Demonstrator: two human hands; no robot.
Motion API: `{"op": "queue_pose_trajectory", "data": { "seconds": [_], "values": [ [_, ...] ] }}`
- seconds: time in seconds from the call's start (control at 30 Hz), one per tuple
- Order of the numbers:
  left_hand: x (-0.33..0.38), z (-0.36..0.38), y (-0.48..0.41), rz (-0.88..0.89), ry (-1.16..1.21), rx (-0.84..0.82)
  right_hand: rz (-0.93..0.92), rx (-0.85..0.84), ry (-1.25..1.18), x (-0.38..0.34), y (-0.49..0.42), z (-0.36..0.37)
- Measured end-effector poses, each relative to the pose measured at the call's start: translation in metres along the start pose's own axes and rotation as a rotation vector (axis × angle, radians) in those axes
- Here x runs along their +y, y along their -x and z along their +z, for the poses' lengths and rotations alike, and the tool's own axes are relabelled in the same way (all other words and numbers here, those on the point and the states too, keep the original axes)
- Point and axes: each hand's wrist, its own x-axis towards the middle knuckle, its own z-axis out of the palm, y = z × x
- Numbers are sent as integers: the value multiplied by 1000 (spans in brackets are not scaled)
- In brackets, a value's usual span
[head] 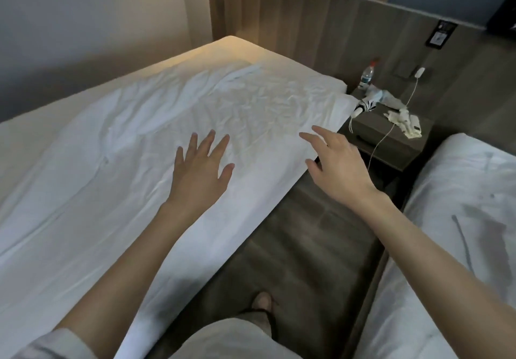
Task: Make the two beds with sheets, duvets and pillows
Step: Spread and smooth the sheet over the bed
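Observation:
A wrinkled white sheet (117,163) lies spread over the left bed, hanging over its near side; bare cream mattress (245,48) shows at the head end and along the far side. My left hand (199,167) hovers flat over the sheet with fingers spread, holding nothing. My right hand (335,163) is open above the sheet's near edge by the gap between the beds. The second bed (460,196) at the right is covered in white with grey marks. No duvet or pillow is in view.
A dark nightstand (391,138) stands between the bed heads, carrying a water bottle (366,75), crumpled tissues and a white cable. A wooden headboard panel (321,29) runs behind. Dark wood floor (307,247) fills the narrow aisle where my foot stands.

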Motion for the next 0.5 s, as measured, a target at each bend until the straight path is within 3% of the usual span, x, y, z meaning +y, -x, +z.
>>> {"op": "queue_pose_trajectory", "data": {
  "seconds": [0.5],
  "values": [
    [96,44,-289,-146,-40,57,-192,-12,-1,181,-287,22]
  ]
}}
